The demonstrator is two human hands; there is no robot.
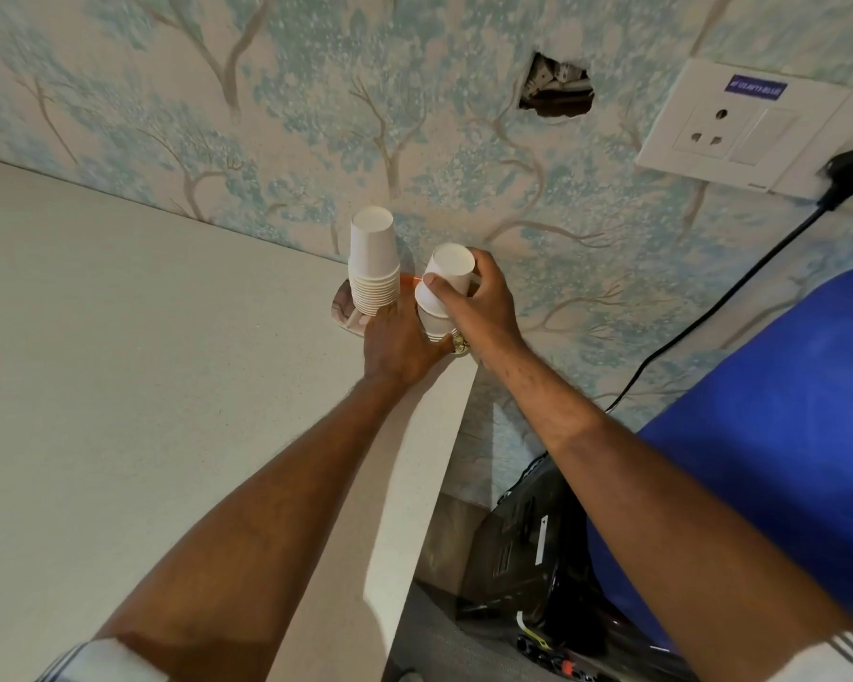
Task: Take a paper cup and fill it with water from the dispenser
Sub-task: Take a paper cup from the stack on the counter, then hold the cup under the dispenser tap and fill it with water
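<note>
Two stacks of upside-down white paper cups stand at the far right corner of the pale counter (119, 366). The taller stack (373, 268) is on the left, on a small tray (342, 307). My left hand (397, 344) holds the base of the shorter right stack (437, 324). My right hand (478, 300) grips the top paper cup (446, 270), tilted and lifted off that stack. At the right, the blue water bottle (759, 411) of the dispenser is partly in view.
A wallpapered wall with a hole (557, 88) rises behind the cups. A white socket plate (739, 123) holds a black plug and cable (710, 317). Black equipment (528, 548) sits on the floor below the counter's right edge.
</note>
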